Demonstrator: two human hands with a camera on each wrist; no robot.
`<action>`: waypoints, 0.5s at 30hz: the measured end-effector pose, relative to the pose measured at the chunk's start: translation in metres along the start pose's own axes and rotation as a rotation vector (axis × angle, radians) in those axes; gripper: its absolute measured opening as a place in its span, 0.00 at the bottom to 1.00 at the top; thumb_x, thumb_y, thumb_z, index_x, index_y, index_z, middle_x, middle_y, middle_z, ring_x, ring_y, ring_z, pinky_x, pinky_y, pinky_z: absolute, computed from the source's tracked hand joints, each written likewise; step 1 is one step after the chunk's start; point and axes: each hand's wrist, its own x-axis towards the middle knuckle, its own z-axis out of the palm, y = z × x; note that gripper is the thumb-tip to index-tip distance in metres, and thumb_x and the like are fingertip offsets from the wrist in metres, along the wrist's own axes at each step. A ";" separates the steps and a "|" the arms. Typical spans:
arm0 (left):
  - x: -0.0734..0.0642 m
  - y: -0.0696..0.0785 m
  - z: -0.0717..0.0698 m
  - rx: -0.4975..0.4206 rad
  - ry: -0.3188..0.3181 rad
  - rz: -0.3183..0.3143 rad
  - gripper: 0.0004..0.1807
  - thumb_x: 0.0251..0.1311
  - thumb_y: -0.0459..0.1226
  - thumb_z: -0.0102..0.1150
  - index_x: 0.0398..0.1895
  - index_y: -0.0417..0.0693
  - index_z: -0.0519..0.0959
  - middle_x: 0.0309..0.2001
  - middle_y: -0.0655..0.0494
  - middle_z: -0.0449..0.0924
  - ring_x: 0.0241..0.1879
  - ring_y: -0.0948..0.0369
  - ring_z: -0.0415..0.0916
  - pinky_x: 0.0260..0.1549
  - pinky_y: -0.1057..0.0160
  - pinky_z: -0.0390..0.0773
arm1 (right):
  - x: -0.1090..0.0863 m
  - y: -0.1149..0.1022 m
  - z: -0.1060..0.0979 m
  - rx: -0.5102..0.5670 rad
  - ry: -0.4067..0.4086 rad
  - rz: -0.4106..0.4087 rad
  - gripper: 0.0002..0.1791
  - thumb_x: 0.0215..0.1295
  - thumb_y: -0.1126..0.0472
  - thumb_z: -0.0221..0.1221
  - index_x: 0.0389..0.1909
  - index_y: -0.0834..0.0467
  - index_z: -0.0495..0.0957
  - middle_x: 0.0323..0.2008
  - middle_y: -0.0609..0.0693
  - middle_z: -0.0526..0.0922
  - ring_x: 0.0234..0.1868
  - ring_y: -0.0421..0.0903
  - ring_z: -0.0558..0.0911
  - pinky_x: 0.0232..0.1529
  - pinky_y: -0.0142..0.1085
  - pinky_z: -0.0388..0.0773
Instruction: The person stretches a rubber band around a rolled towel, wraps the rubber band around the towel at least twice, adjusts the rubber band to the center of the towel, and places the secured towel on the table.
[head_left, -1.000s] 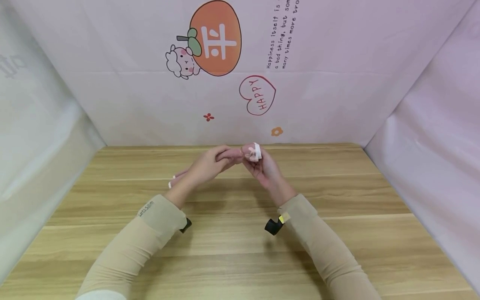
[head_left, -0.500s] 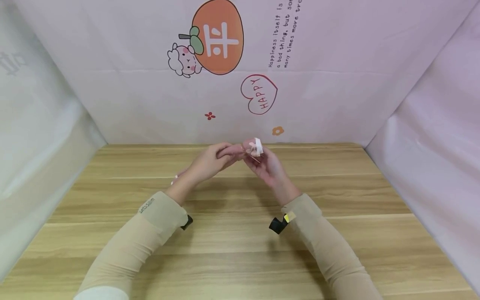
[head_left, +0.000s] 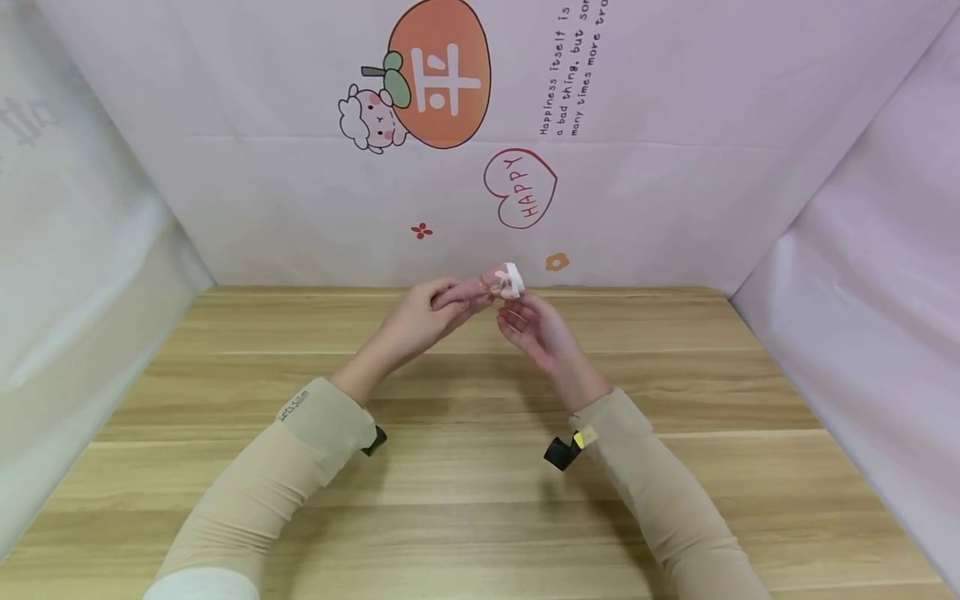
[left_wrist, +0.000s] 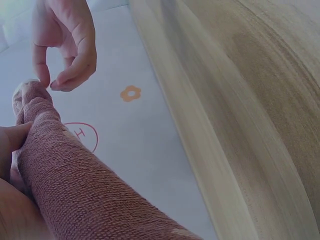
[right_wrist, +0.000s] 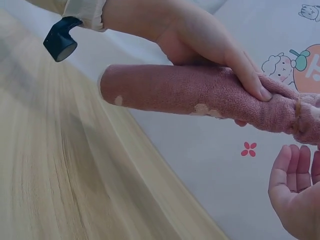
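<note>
My left hand (head_left: pixel 420 321) grips a rolled pink terry towel (right_wrist: pixel 165 90) around its middle, thumb on one side and fingers under it. Held above the wooden table, the roll slants up to the right. A thin brown elastic band (right_wrist: pixel 298 115) cinches it near the far end, which flares into a bunched tip with a white edge (head_left: pixel 514 280). Just below and right of that tip is my right hand (head_left: pixel 543 333), its fingers loosely bent and holding nothing. In the left wrist view, the right hand's fingertips (left_wrist: pixel 60 86) come right at the tip. The roll's near end is hidden behind the left forearm in the head view.
The wooden table (head_left: pixel 465 500) spreads under both arms. Behind it stands a white printed backdrop (head_left: pixel 300 208) with an orange fruit drawing and a heart, and white sheets (head_left: pixel 862 275) hang at the sides. A black wrist camera (head_left: pixel 561 452) juts inward from the right cuff.
My right hand has come off the banded end of the towel and moved slightly right and down. The left hand has raised the towel, tilting its tip upward.
</note>
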 end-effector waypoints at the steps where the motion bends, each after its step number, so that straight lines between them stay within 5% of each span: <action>1: 0.000 0.000 0.000 -0.005 0.001 -0.003 0.14 0.74 0.40 0.59 0.57 0.49 0.81 0.55 0.52 0.82 0.54 0.55 0.78 0.56 0.50 0.77 | -0.001 0.000 0.000 -0.008 0.005 -0.012 0.12 0.82 0.62 0.45 0.37 0.59 0.75 0.36 0.50 0.78 0.41 0.44 0.76 0.45 0.33 0.80; 7: 0.001 -0.001 0.001 -0.022 0.016 -0.033 0.13 0.73 0.39 0.60 0.56 0.49 0.82 0.55 0.52 0.82 0.55 0.55 0.77 0.57 0.50 0.76 | -0.005 0.001 0.000 -0.126 -0.033 -0.111 0.15 0.78 0.66 0.49 0.29 0.55 0.77 0.29 0.47 0.79 0.34 0.42 0.78 0.40 0.33 0.80; 12: 0.002 -0.003 0.002 -0.009 0.027 -0.045 0.13 0.73 0.41 0.61 0.56 0.51 0.83 0.56 0.53 0.82 0.57 0.55 0.76 0.59 0.50 0.75 | -0.009 0.006 0.004 -0.252 -0.055 -0.194 0.15 0.75 0.70 0.53 0.31 0.53 0.83 0.31 0.46 0.83 0.32 0.41 0.82 0.41 0.34 0.82; 15: 0.002 -0.003 0.003 0.002 0.021 -0.043 0.11 0.73 0.41 0.61 0.54 0.51 0.83 0.55 0.54 0.82 0.55 0.55 0.77 0.57 0.50 0.75 | -0.009 0.010 0.007 -0.398 -0.035 -0.306 0.08 0.72 0.72 0.59 0.38 0.61 0.86 0.34 0.47 0.84 0.33 0.40 0.83 0.41 0.32 0.83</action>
